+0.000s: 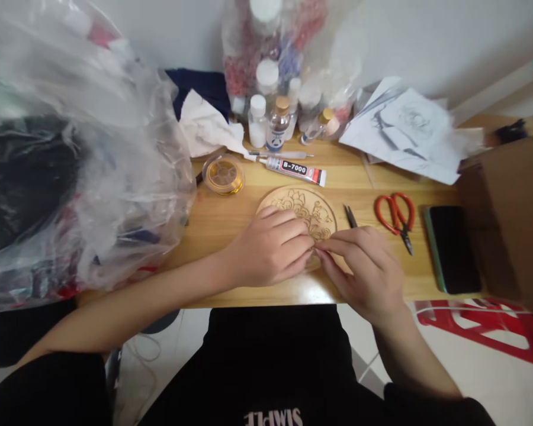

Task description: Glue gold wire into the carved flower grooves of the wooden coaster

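Observation:
A round wooden board (296,198) with a carved line pattern of flowers lies near the table's front edge. My left hand (273,245) rests over it, fingers bent together and pressing on its surface, covering much of the pattern. Beside those fingertips, my right hand (366,269) pinches at the board's right side, thumb against forefinger. What the pinch holds is too small to make out. Black tweezers (350,217) lie just beyond the right hand, partly hidden by it. A spool of gold wire (224,176) sits behind the left hand.
A glue tube (295,170) and a pen-like tool (284,155) lie behind the board, before small bottles (278,124). Red-handled pliers (397,219), a phone (453,248) and a cardboard box (510,213) are right; plastic bags (133,154) crowd the left. Drawn sheets (404,127) lean back right.

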Tool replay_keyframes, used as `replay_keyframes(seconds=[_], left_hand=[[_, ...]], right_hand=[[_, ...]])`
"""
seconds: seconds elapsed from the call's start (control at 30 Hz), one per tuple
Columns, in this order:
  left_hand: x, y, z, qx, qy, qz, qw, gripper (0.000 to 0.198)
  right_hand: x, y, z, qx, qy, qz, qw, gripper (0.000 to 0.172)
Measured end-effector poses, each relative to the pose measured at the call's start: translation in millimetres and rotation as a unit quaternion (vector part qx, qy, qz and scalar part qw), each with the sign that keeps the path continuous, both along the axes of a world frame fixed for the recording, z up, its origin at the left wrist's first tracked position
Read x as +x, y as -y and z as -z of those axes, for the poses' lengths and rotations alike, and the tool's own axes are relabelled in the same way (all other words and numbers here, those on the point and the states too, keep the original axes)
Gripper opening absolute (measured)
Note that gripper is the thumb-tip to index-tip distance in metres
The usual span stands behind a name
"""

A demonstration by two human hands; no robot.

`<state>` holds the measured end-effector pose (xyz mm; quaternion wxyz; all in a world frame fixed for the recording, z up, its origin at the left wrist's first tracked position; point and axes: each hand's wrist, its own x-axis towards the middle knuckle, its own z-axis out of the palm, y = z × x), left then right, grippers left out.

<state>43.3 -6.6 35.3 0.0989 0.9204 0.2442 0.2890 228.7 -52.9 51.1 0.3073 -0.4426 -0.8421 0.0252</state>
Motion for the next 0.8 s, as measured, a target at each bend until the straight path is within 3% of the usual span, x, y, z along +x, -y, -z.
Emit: replay_keyframes(seconds=[0.23, 0.47, 0.57, 0.63, 0.7, 0.8], left_hand=[[7, -4, -16.6, 0.032, 0.004, -0.042, 0.999, 0.022], [24, -33, 4.9, -0.006, -0.019, -0.123, 0.992, 0.025], [25, -47, 13.5, 0.001, -0.03, -0.142, 0.989, 0.025], [24, -51, 17.2, 0.01, -0.032, -0.152, 0.988, 0.024], [21, -53, 20.1, 0.017, -0.033, -0.164, 0.986, 0.024], [18, -52, 24.1, 0.028, -0.035, -0.172, 0.984, 0.023]], right_hand=[[8, -17, -3.7, 0.051, -0.01, -0.007, 0.999, 0.007], [15, -60, 13.6, 0.053, -0.001, 0.014, 0.998, 0.007], [30, -61, 9.7, 0.039, 0.005, 0.099, 0.994, 0.017], [44, -53, 5.0, -0.005, 0.015, 0.197, 0.98, 0.019], [56, -39, 2.5, -0.118, 0.068, 0.281, 0.95, 0.019], [63, -19, 5.4, -0.266, 0.143, 0.295, 0.906, 0.022]])
